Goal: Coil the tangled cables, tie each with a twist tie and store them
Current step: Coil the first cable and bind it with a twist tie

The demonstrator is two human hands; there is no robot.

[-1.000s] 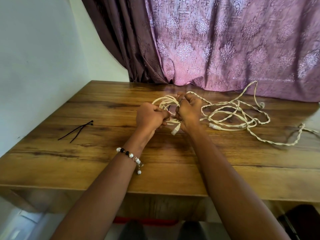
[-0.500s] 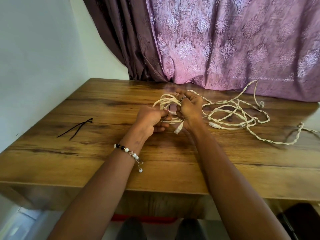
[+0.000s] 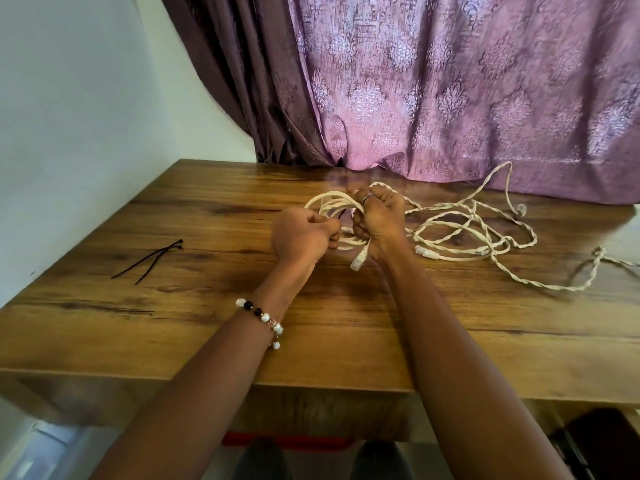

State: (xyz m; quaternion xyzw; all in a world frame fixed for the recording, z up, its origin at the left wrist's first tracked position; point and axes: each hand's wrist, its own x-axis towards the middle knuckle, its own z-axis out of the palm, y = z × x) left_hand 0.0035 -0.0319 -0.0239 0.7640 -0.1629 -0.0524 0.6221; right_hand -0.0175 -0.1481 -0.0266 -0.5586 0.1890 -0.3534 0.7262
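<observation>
A cream coiled cable (image 3: 329,206) is held just above the wooden table (image 3: 194,317) near its middle. My right hand (image 3: 379,220) grips the coil, with a clear plug (image 3: 358,259) hanging below it. My left hand (image 3: 299,235) is closed at the coil's left side, pinching a thin black tie (image 3: 342,215) that shows between the hands. A tangled heap of cream cables (image 3: 474,233) lies to the right. Two black ties (image 3: 149,259) lie crossed on the table's left.
A purple patterned curtain (image 3: 450,84) hangs along the table's far edge, with a white wall (image 3: 69,116) to the left. One twisted cable end (image 3: 601,254) trails towards the right edge. A dark object (image 3: 602,441) stands on the floor at the lower right.
Both hands have stayed at the coil with small finger movements; the left hand has shifted slightly and the coil has lifted a little. The loose cables and spare ties have not moved.
</observation>
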